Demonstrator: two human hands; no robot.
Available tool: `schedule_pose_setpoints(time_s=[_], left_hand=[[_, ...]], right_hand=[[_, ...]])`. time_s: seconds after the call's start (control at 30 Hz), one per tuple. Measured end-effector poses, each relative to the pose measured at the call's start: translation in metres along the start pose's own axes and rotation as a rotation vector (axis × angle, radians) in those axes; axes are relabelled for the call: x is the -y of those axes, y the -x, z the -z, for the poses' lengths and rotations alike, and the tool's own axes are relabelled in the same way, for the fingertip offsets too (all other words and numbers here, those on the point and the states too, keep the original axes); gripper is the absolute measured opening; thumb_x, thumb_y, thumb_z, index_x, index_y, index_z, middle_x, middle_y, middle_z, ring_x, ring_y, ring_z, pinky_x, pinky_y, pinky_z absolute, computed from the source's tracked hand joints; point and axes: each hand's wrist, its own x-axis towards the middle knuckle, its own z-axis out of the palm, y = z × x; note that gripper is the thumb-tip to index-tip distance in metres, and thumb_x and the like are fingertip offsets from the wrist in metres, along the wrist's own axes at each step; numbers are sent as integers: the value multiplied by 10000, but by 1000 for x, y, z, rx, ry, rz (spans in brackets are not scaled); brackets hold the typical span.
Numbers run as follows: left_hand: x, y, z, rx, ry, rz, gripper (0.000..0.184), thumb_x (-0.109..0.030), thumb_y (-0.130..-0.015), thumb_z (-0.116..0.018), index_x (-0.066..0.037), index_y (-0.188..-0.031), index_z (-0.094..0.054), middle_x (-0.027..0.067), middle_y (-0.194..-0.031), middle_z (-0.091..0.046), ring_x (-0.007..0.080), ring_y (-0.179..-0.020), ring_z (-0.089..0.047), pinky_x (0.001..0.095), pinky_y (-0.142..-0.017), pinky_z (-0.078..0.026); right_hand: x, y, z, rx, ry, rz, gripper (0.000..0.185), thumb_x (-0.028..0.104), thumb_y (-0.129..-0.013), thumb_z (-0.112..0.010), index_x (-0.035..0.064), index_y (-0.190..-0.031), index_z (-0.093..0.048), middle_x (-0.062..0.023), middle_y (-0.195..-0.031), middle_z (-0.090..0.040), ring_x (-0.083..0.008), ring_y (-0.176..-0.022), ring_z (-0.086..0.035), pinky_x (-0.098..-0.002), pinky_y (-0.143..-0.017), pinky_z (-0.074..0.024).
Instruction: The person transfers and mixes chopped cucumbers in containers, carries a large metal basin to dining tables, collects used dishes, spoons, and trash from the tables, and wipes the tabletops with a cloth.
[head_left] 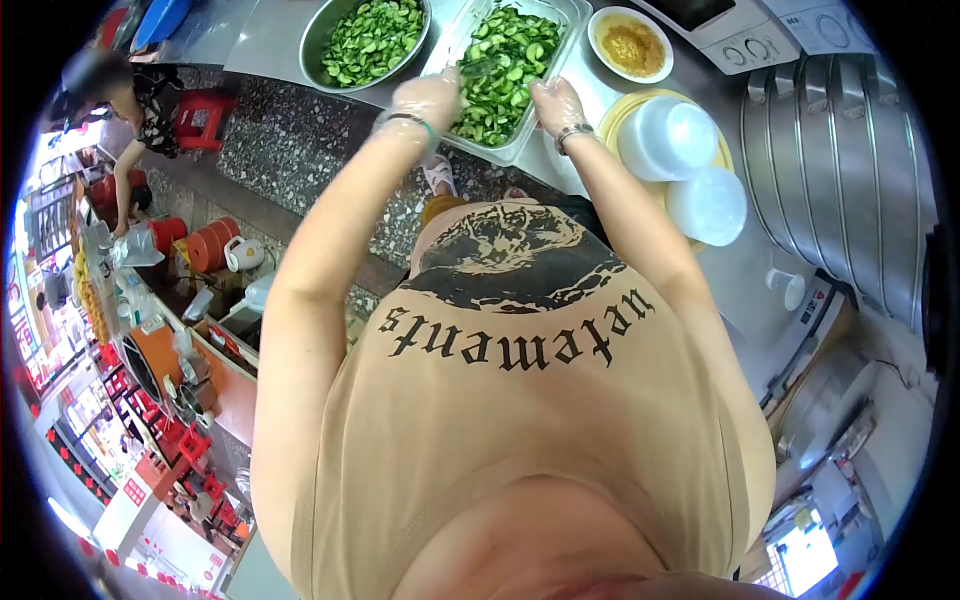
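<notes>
My left hand point(425, 105), in a clear plastic glove, is closed over the left edge of a clear rectangular tub point(510, 152). A greyish shape by its fingers may be a utensil, but its kind cannot be made out. Sliced green cucumbers point(497, 95) fill much of the tub. Also gloved, my right hand point(557, 106) grips the tub's right rim, thumb and fingers pinched on it. Left of the tub stands a round metal bowl point(312, 62) with more sliced cucumbers.
A white bowl of yellow-brown sauce point(632, 48) stands right of the tub. Translucent plastic containers point(668, 138) sit on a yellow round lid point(612, 112). Stacked metal steamers point(840, 170) are at right. Another person point(125, 100) bends at far left near a red stool point(205, 118).
</notes>
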Motion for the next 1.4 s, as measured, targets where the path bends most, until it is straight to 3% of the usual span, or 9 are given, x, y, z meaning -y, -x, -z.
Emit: schedule_pose_setpoints(time_s=[0.13, 0.2, 0.4, 0.87, 1.07, 1.17, 1.23, 1.3, 1.4], left_hand=[[44, 26, -6, -354, -203, -256, 262, -64, -858, -478, -38, -1111, -542, 144, -871, -632, 279, -830, -645, 383, -707, -536], [61, 35, -10, -399, -243, -263, 331, -50, -810, -514, -62, -1139, -547, 111, -857, -611, 250, -818, -626, 360, -706, -532], [76, 38, -39, -439, -197, -715, 379, -29, -795, -522, -54, -1171, -561, 88, -884, -583, 252, -801, -586, 357, -709, -518], [83, 27, -15, -524, -235, -753, 287, -68, -786, -562, -108, -1065, -616, 50, -903, -542, 210, -868, -559, 311, -752, -506], [76, 31, -26, -404, -12, -479, 307, -51, -823, -558, -94, -1121, -623, 90, -858, -572, 255, -830, -582, 336, -752, -501], [79, 28, -21, -253, 516, -195, 222, -93, -899, -521, -72, -1061, -672, 117, -973, -650, 227, -926, -610, 304, -838, -476], [68, 33, -19, -164, 653, -100, 234, -108, -901, -523, -60, -1083, -661, 112, -1000, -653, 217, -939, -609, 304, -852, -472], [47, 39, -17, -80, 718, -31, 273, -141, -910, -518, -27, -1129, -635, 103, -1095, -649, 189, -986, -601, 305, -898, -454], [32, 42, -31, 15, 811, -95, 346, -83, -906, -469, -29, -1232, -570, 72, -860, -613, 133, -765, -559, 245, -697, -464]], right_hand=[[-12, -11, -16, -32, 32, 26, 430, 362, -810, -570, -24, -995, -599, -240, -899, -650, -344, -886, -633, -396, -821, -477], [-12, -11, -17, -69, 73, 201, 385, 341, -867, -571, -37, -815, -518, -107, -622, -586, -198, -510, -598, -329, -506, -502], [-4, -4, -17, -20, 84, 190, 376, 322, -882, -560, -46, -820, -517, -118, -623, -585, -191, -512, -599, -318, -496, -509], [-28, -3, -25, -85, 149, 220, 411, 365, -876, -564, -34, -795, -506, -90, -580, -552, -186, -503, -578, -311, -481, -485], [-28, 4, -24, -129, 113, 225, 364, 341, -881, -560, -8, -788, -515, -78, -582, -550, -175, -485, -559, -313, -474, -472], [-11, 13, -15, -43, 82, 242, 355, 333, -884, -561, -9, -805, -508, -72, -587, -548, -171, -483, -557, -311, -471, -471], [1, 23, -12, -19, 47, 134, 410, 339, -828, -558, -51, -951, -580, -234, -845, -644, -351, -825, -631, -406, -769, -477], [-5, 20, -12, -9, 48, 108, 418, 345, -826, -561, -53, -955, -578, -240, -855, -641, -354, -836, -628, -405, -779, -475], [-19, 10, -16, -34, 89, 128, 405, 347, -843, -580, -45, -942, -551, -175, -772, -609, -280, -726, -611, -372, -680, -487]])
